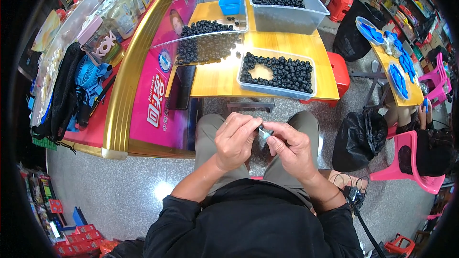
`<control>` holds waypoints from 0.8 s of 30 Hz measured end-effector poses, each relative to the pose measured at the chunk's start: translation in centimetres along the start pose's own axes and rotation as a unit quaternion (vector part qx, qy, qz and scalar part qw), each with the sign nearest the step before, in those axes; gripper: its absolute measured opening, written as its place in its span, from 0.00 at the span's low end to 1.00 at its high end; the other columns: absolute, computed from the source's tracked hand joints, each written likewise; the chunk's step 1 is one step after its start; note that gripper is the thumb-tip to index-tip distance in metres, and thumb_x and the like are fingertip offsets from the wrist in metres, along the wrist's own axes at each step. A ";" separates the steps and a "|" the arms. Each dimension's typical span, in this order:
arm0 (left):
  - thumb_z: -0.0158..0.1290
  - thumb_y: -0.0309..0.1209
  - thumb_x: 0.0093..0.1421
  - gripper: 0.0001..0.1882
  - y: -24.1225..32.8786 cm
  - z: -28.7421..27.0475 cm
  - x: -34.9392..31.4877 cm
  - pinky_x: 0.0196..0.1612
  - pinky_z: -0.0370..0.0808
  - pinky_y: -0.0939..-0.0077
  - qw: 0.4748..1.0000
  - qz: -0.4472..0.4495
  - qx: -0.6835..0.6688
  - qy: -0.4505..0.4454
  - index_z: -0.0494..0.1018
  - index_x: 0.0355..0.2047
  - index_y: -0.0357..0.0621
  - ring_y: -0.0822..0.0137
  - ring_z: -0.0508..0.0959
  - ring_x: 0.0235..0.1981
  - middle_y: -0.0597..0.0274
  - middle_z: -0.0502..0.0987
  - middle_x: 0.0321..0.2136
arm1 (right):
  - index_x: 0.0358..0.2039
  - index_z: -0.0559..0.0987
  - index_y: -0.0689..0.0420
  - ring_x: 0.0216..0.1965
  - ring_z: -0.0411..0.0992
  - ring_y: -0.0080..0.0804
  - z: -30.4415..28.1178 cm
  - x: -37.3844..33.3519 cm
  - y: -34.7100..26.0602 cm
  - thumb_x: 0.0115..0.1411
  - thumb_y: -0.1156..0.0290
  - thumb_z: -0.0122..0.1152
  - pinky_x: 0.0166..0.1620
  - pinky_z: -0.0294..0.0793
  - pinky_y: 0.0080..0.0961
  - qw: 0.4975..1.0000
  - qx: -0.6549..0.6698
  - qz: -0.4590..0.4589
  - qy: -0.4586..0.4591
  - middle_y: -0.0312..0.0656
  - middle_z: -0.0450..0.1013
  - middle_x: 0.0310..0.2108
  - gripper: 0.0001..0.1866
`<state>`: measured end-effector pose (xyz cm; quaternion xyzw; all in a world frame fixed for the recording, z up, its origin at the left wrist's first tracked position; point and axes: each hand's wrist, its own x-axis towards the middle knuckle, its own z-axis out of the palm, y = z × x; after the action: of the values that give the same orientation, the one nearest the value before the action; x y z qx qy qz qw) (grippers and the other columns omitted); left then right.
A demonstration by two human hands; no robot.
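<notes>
Above my lap, my left hand [234, 142] and my right hand [292, 147] meet with fingertips nearly touching. A small black piece [260, 128] is pinched in the left fingertips. Thumb and fingers of my right hand close on a small light-blue piece [266, 135] right against it; whether the two are joined I cannot tell. Ahead on the yellow table [217, 86] stands a shallow clear tray [275, 91] of small round black parts [291, 74], with a bare patch at its left. More of these parts lie in a left clear bin [246, 19] and a deep bin [287, 23] behind.
A blue basket [231, 3] sits inside the left bin. Beside the table's left end lies a dark flat device [182, 86]. A pink, gold-edged counter [122, 81] rises at left. Black bags [361, 138] and a pink chair [406, 162] stand right, near another person's hand [424, 110].
</notes>
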<state>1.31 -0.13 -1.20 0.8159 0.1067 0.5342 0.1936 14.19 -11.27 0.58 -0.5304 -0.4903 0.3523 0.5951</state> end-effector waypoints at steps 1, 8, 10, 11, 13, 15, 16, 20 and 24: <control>0.57 0.16 0.44 0.15 -0.1 0.0 0.0 0.28 0.72 0.70 1.000 0.000 -0.001 -0.001 0.75 0.35 0.32 0.56 0.74 0.26 0.52 0.74 0.27 | 0.48 0.75 0.61 0.22 0.65 0.14 0.0 0.0 0.0 0.59 0.79 0.55 0.26 0.66 0.14 1.000 0.000 0.001 0.001 0.34 0.72 0.26 0.15; 0.58 0.16 0.42 0.16 0.0 0.0 -0.1 0.28 0.73 0.71 1.000 0.006 -0.011 0.016 0.76 0.35 0.33 0.57 0.75 0.25 0.53 0.74 0.27 | 0.47 0.76 0.60 0.21 0.65 0.14 0.5 -0.4 0.1 0.59 0.79 0.55 0.25 0.66 0.14 0.999 -0.037 -0.021 0.024 0.35 0.74 0.27 0.14; 0.58 0.16 0.42 0.16 0.1 0.0 -0.1 0.28 0.73 0.71 1.000 0.003 -0.013 0.016 0.76 0.35 0.33 0.57 0.75 0.25 0.53 0.75 0.27 | 0.47 0.77 0.60 0.21 0.65 0.14 0.4 -0.3 0.3 0.60 0.79 0.55 0.25 0.66 0.14 0.998 -0.044 -0.033 0.030 0.35 0.74 0.27 0.14; 0.59 0.16 0.43 0.15 0.4 -0.1 -0.1 0.28 0.73 0.71 1.000 0.000 -0.013 0.011 0.76 0.35 0.33 0.58 0.76 0.25 0.53 0.75 0.27 | 0.47 0.77 0.60 0.20 0.65 0.14 0.1 -0.1 0.4 0.60 0.79 0.54 0.24 0.66 0.14 0.996 -0.071 -0.028 0.042 0.34 0.74 0.26 0.14; 0.59 0.17 0.43 0.15 0.8 -0.1 -0.1 0.28 0.73 0.72 1.000 -0.002 -0.014 0.005 0.76 0.35 0.33 0.58 0.76 0.25 0.53 0.75 0.27 | 0.46 0.77 0.59 0.20 0.63 0.13 -0.4 0.4 1.1 0.61 0.78 0.53 0.23 0.64 0.13 0.996 -0.049 -0.004 0.078 0.32 0.72 0.24 0.13; 0.59 0.17 0.43 0.14 1.2 0.0 -0.1 0.28 0.74 0.71 0.999 -0.017 -0.046 0.009 0.76 0.34 0.34 0.58 0.76 0.26 0.53 0.75 0.27 | 0.46 0.77 0.60 0.19 0.60 0.12 -0.7 0.7 1.1 0.63 0.77 0.52 0.22 0.61 0.12 0.994 0.022 0.029 0.099 0.29 0.68 0.22 0.12; 0.59 0.17 0.43 0.14 1.2 0.0 0.0 0.28 0.74 0.71 0.999 -0.017 -0.045 0.009 0.76 0.34 0.34 0.58 0.76 0.26 0.53 0.75 0.27 | 0.46 0.77 0.60 0.19 0.60 0.12 -0.8 0.7 0.8 0.63 0.77 0.52 0.22 0.61 0.12 0.994 0.022 0.029 0.099 0.29 0.68 0.22 0.12; 0.59 0.17 0.42 0.15 1.0 0.2 -0.1 0.29 0.74 0.71 0.998 -0.036 -0.055 0.004 0.76 0.34 0.35 0.58 0.76 0.26 0.53 0.75 0.27 | 0.44 0.74 0.63 0.20 0.62 0.12 -0.6 0.5 0.3 0.62 0.74 0.55 0.23 0.62 0.11 0.990 0.102 0.089 0.030 0.30 0.68 0.23 0.11; 0.60 0.20 0.47 0.12 0.9 0.4 -0.4 0.29 0.73 0.72 0.998 -0.034 -0.052 -0.008 0.76 0.34 0.34 0.58 0.76 0.26 0.52 0.76 0.27 | 0.36 0.74 0.63 0.22 0.65 0.12 -0.1 0.5 -0.6 0.58 0.72 0.62 0.24 0.64 0.12 0.991 0.106 0.073 0.025 0.31 0.70 0.23 0.09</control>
<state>1.51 -1.21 -1.30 0.8048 0.1049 0.5256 0.2550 14.40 -10.95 1.25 -0.5076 -0.3950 0.4316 0.6324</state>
